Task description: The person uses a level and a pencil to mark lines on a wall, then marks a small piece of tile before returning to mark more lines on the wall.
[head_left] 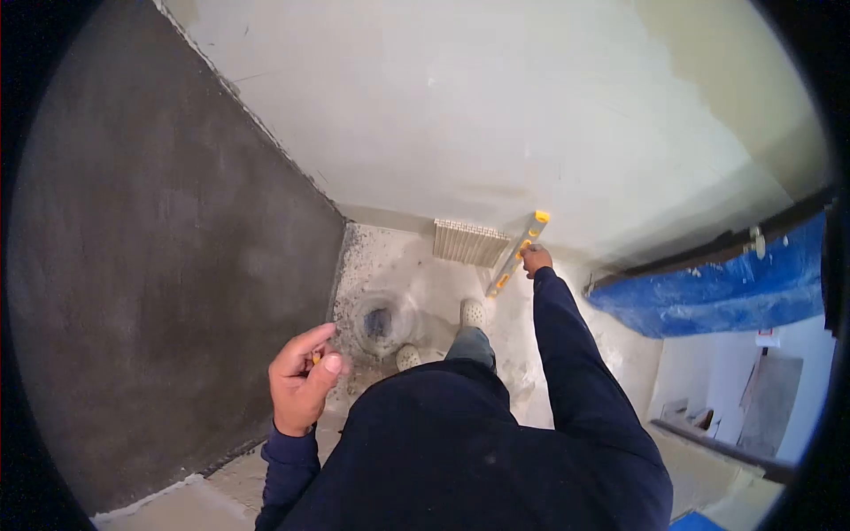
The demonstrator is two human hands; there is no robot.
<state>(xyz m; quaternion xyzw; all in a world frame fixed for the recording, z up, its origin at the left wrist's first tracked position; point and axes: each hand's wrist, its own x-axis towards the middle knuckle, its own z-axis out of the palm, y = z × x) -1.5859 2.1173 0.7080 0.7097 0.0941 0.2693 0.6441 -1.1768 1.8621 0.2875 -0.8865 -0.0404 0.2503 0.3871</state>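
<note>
My right hand (536,258), at the end of an outstretched arm, is closed round a grey and yellow spirit level (507,271). The level slants, its upper end near the pale wall and its lower end close to the floor. Lower left, my left hand (299,382) is raised with thumb and fingers curled toward each other. Between them shows a small yellow object (316,358), mostly hidden, whose kind I cannot make out. A ribbed, cream-coloured radiator (469,242) is beside the level, at the foot of the wall.
A dark grey wall (177,230) rises on the left, meeting the pale wall (496,97) in a corner. On the dusty floor is a round pale ring with a dark middle (378,322), near my perforated shoes (473,313). Blue sheeting (717,288) hangs across an opening at right.
</note>
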